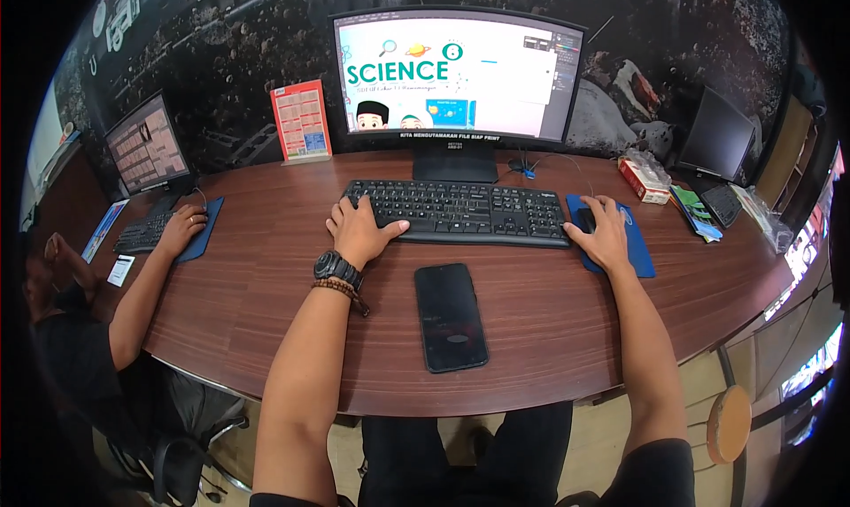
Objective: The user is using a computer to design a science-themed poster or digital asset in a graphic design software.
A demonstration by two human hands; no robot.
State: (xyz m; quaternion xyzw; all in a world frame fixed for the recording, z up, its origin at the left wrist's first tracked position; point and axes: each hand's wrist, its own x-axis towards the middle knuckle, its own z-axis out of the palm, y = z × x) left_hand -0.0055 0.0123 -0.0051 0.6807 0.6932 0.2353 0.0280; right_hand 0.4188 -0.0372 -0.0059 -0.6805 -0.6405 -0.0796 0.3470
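Note:
My left hand [361, 232] rests with fingers apart on the left end of a black keyboard [478, 213], its thumb lying along the front keys. A dark watch [338, 269] and a beaded bracelet [337, 291] circle that wrist. At the keyboard's right end my right hand [606, 235] is closed over a black computer mouse [585, 220], partly hidden under the fingers. The mouse sits on a blue mouse pad [639, 257]. Beyond the keyboard stands a lit monitor [505, 73] showing a colourful graphic layout with cartoon figures.
A dark phone [451, 317] lies between my forearms on the brown desk [257, 286]. A red calendar [301, 122] stands left of the monitor. Another person's hand [182, 229] is by a second keyboard at left. A box [644, 179] and another monitor [719, 135] stand at right.

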